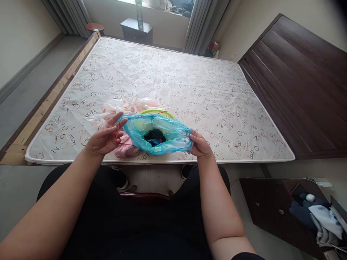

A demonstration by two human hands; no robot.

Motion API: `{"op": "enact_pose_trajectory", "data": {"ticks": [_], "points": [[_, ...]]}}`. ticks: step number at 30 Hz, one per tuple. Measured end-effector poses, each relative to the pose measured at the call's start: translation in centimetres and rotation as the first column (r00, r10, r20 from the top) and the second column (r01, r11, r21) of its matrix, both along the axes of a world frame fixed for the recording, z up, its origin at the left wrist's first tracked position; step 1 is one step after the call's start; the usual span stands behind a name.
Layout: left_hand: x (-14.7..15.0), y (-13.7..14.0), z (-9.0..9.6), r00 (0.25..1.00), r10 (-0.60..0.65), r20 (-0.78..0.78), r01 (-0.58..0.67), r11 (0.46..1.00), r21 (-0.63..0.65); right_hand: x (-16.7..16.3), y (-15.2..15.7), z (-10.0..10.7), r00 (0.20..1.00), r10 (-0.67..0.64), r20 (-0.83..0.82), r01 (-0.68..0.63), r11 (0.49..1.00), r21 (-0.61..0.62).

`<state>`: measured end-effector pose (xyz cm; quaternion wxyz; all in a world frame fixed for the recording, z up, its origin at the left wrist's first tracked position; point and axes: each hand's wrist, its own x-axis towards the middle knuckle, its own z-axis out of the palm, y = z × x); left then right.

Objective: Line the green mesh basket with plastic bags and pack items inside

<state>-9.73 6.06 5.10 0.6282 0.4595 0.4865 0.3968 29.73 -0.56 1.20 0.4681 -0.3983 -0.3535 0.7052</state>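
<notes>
A thin blue plastic bag [173, 133] is stretched sideways above the near edge of the mattress, its mouth gaping toward me. Dark, crumpled fabric-like material [154, 137] lies inside. My right hand [200, 143] is closed on the bag's right end, thumb and fingers pinching the gathered film. On the other side, my left hand [107, 135] has its fingers spread, with the bag's left rim and a red drawstring [117, 130] caught on them. Below that rim rests a pink cloth [126, 146]. Behind the bag, a yellow-green basket [159, 112] is partly hidden.
Clear plastic bags with orange print [121, 106] lie beside the basket on the letter-patterned mattress [203, 94]. A dark headboard [303, 83] stands at the right. A dark cabinet [260, 202] with clothes on it is low right. A nightstand [137, 30] bears a glass vase.
</notes>
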Motion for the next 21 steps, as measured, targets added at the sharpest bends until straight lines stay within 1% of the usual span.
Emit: {"op": "enact_pose_trajectory", "data": {"ticks": [3, 7, 11, 13, 15, 18, 20, 21], "points": [[0.3, -0.3, -0.2, 1.000, -0.001, 0.017, 0.001, 1.000, 0.010, -0.3, 0.1, 0.1, 0.999, -0.017, -0.030, 0.016, 1.000, -0.011], [0.6, -0.5, -0.3, 1.000, 0.006, 0.030, -0.006, 1.000, 0.016, -0.7, 0.2, 0.2, 0.998, -0.022, -0.058, 0.023, 1.000, 0.011], [0.6, -0.5, -0.4, 0.999, 0.037, 0.028, -0.039, 0.998, 0.056, -1.3, 0.4, 0.3, 0.991, -0.132, 0.023, 0.132, 0.991, 0.032], [0.6, -0.4, -0.4, 0.998, 0.050, 0.046, -0.053, 0.996, 0.069, -1.5, 0.5, 0.3, 0.982, -0.187, 0.035, 0.185, 0.982, 0.045], [0.6, -0.4, -0.5, 0.995, 0.067, 0.069, -0.071, 0.995, 0.064, -1.5, 0.5, 0.3, 0.977, -0.208, 0.035, 0.207, 0.977, 0.044], [0.4, -0.4, -0.5, 0.987, 0.058, 0.148, -0.060, 0.998, 0.009, -1.3, 0.7, 0.2, 0.981, -0.181, 0.065, 0.182, 0.983, -0.006], [0.2, -0.3, -0.4, 0.965, 0.019, 0.261, -0.007, 0.999, -0.045, -1.1, 0.9, -0.2, 0.980, -0.179, 0.087, 0.183, 0.982, -0.041], [0.1, -0.2, -0.4, 0.945, 0.000, 0.326, 0.024, 0.997, -0.071, -1.1, 1.1, -0.5, 0.973, -0.208, 0.097, 0.213, 0.976, -0.044]]}}
